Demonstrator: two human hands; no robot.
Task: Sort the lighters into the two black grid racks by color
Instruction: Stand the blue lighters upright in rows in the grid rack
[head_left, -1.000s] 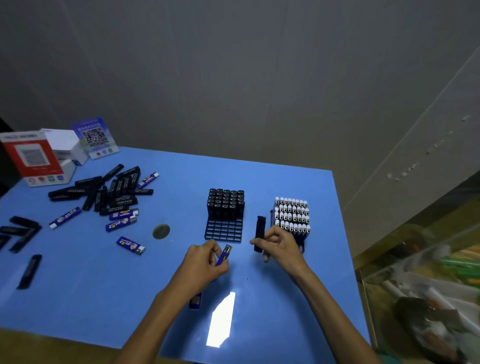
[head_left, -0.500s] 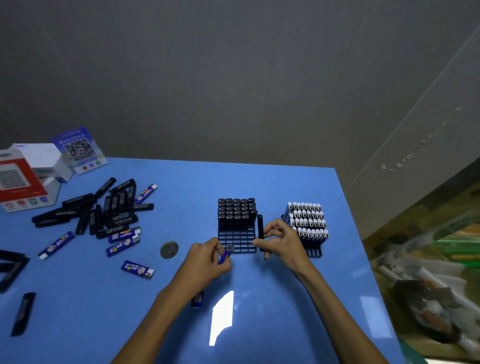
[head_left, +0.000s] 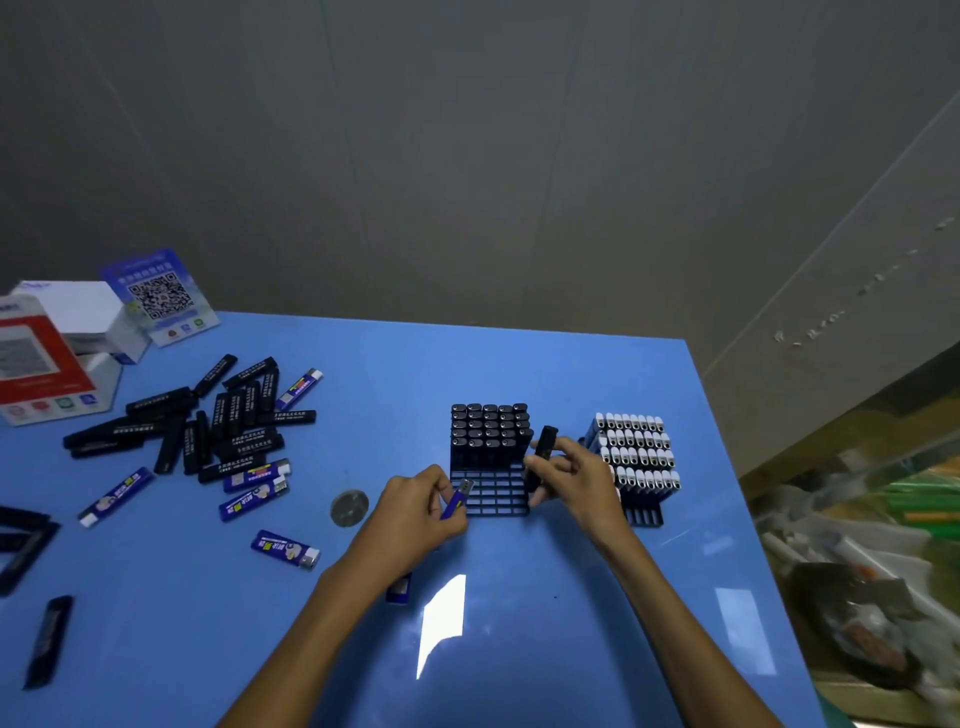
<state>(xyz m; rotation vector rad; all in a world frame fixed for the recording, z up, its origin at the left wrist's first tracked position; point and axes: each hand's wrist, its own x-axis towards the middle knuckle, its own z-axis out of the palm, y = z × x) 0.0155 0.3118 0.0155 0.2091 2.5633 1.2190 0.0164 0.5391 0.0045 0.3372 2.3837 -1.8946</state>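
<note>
Head: black lighter (head_left: 541, 457) in right hand (head_left: 576, 480)

One head view, looking down and forward over the bench

A single wide-angle camera sits on the person's head. It faces forward and down across the blue bench (head_left: 519, 364) toward the grey wall (head_left: 467, 156) behind it. Both forearms reach in from the bottom edge, so the hands sit near the lens at the centre of the frame. The bench's far edge and right edge show; its left side runs out of frame. Straight lines bow toward the corners. No second view shares the scene.
</note>
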